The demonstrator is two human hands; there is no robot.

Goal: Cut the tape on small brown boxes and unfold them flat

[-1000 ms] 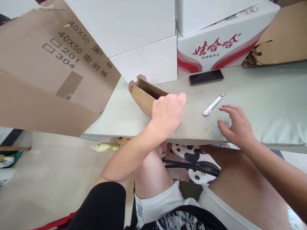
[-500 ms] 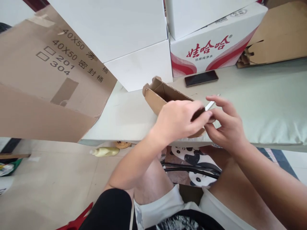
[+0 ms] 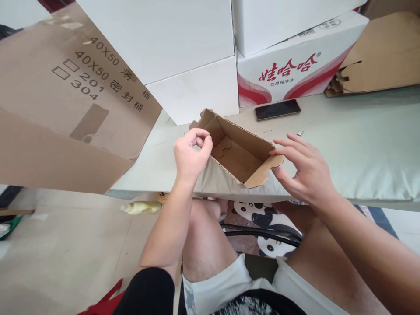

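An open-topped brown cardboard box [image 3: 239,164] sits tilted at the front edge of the cloth-covered bench, its inside facing up toward me. My left hand [image 3: 193,151] is closed at the box's left end, thumb and forefinger pinched over the near wall's edge. At the other end, my right hand [image 3: 302,168] grips the notched end flap [image 3: 264,173], fingers on the upper edge and thumb lower down. Just beyond the right fingers shows a small pale tip [image 3: 299,133]; the rest of it is hidden by the hand.
Behind the box lies a black phone [image 3: 278,109]. White cartons [image 3: 193,94] and a red-and-white carton [image 3: 298,65] stand at the back. A large brown carton [image 3: 65,131] is on the left, flattened cardboard [image 3: 383,57] at right. Below, a yellowish bottle [image 3: 142,207] lies on the floor.
My left hand has moved left, from beside my right hand to the box's far-left end. The box now lies wider open, its inside in view. My right hand has shifted little.
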